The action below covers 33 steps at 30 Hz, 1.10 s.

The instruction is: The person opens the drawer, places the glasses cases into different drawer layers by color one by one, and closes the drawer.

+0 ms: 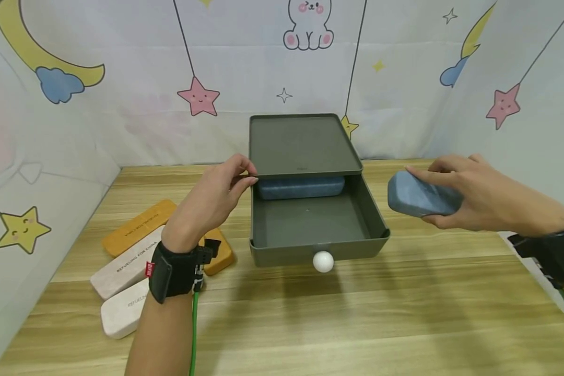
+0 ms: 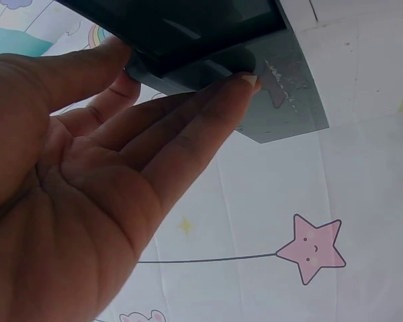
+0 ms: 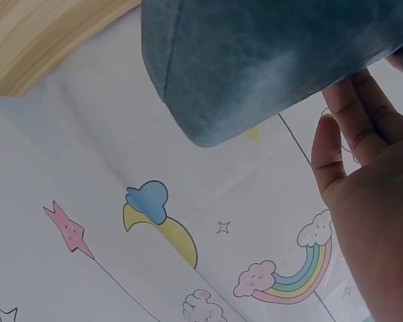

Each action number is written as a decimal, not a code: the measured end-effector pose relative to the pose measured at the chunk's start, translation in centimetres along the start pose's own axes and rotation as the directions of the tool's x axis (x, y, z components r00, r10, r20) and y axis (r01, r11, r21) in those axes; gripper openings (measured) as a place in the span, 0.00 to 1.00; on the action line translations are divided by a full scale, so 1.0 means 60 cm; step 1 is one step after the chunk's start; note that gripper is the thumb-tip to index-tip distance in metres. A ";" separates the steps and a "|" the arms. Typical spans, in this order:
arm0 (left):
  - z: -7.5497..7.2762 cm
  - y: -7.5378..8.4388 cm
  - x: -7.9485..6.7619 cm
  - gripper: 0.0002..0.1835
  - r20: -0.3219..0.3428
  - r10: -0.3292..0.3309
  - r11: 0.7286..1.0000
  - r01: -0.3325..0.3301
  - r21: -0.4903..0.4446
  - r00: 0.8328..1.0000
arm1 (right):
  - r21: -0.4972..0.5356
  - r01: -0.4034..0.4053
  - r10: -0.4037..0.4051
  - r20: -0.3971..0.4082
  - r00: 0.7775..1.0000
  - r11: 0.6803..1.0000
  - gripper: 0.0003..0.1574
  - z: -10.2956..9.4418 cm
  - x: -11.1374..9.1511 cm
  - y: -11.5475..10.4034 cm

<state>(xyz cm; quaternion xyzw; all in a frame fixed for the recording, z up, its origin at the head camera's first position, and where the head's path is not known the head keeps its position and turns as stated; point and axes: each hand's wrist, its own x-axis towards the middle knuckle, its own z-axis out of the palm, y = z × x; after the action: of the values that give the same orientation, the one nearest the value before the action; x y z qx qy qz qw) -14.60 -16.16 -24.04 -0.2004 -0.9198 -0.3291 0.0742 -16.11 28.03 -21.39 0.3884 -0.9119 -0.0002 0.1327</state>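
Blue case [image 1: 410,195] held in my right hand [image 1: 474,193], near the grey box [image 1: 286,254] whose edge my left hand [image 1: 211,196] pinches.

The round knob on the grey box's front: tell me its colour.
The knob is plain white; it shows best in the head view.

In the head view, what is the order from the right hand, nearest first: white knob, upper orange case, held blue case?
1. Held blue case: in the right hand.
2. White knob: front of the box.
3. Upper orange case: far left.
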 end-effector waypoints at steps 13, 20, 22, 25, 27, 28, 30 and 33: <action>0.000 0.000 -0.001 0.09 0.003 0.000 1.000 0.000 -0.001 1.000 | 0.000 0.086 -0.086 -0.071 0.994 0.996 0.63 -0.027 0.011 -0.018; 0.000 0.000 0.000 0.08 0.001 0.007 1.000 -0.007 0.004 1.000 | -0.006 0.112 -0.112 -0.082 0.990 0.994 0.60 -0.043 0.026 -0.039; 0.000 0.000 0.000 0.08 -0.001 0.008 1.000 -0.008 0.005 1.000 | -0.008 0.118 -0.118 -0.087 0.989 0.993 0.59 -0.047 0.031 -0.044; 0.000 0.000 -0.001 0.08 -0.002 0.009 1.000 -0.009 0.004 1.000 | -0.019 0.125 -0.127 -0.087 0.988 0.992 0.58 -0.053 0.037 -0.053; 0.001 0.000 -0.001 0.09 -0.001 0.008 1.000 -0.008 -0.002 1.000 | -0.026 0.135 -0.137 -0.086 0.987 0.991 0.58 -0.057 0.043 -0.058; 0.001 0.000 -0.001 0.09 -0.001 0.007 1.000 -0.007 -0.004 1.000 | -0.026 0.137 -0.139 -0.083 0.987 0.990 0.58 -0.060 0.045 -0.061; 0.001 0.000 -0.001 0.09 -0.001 0.005 1.000 -0.005 -0.007 1.000 | -0.022 0.147 -0.148 -0.082 0.986 0.989 0.57 -0.064 0.051 -0.067; 0.001 0.000 0.000 0.08 0.000 0.005 1.000 -0.005 -0.008 1.000 | -0.010 0.164 -0.164 -0.084 0.983 0.986 0.56 -0.071 0.060 -0.076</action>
<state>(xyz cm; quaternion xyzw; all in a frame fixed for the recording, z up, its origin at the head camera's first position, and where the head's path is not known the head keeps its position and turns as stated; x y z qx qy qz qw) -14.60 -16.13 -24.12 -0.2028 -0.9179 -0.3328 0.0740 -14.23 22.72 -16.88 0.4615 -0.8704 0.0039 0.1715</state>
